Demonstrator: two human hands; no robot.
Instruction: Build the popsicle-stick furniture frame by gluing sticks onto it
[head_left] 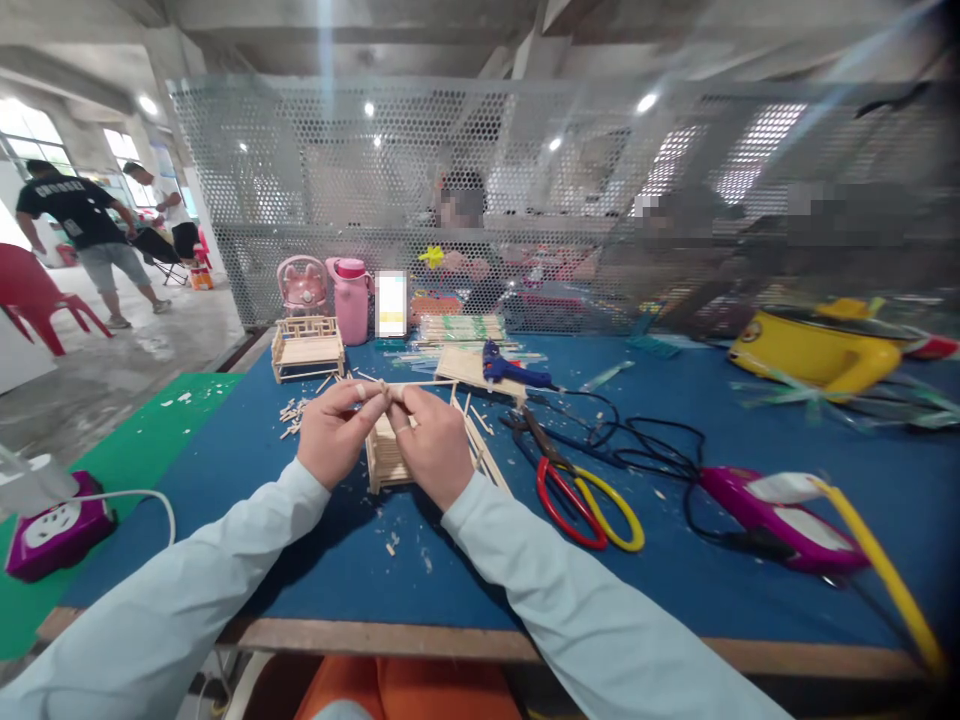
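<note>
My left hand (337,428) and my right hand (435,440) are both closed in a pinch, their fingertips meeting above a small structure of stacked wooden sticks (384,462). Whatever lies between the fingertips is too small to make out. A thin wooden stick (431,384) shows just behind the right fingers; whether it is held, I cannot tell. The right hand covers part of the structure. Behind the left hand stands a small bench made of wooden sticks (309,348). Short stick pieces (291,415) lie scattered beside that hand.
Red-and-yellow-handled scissors (574,490) and a blue glue gun (514,368) lie to the right, near a purple power strip (784,520) with black cords. A yellow pot (817,350) stands farther right. A pink bottle (350,302) stands before the perforated metal screen (300,180).
</note>
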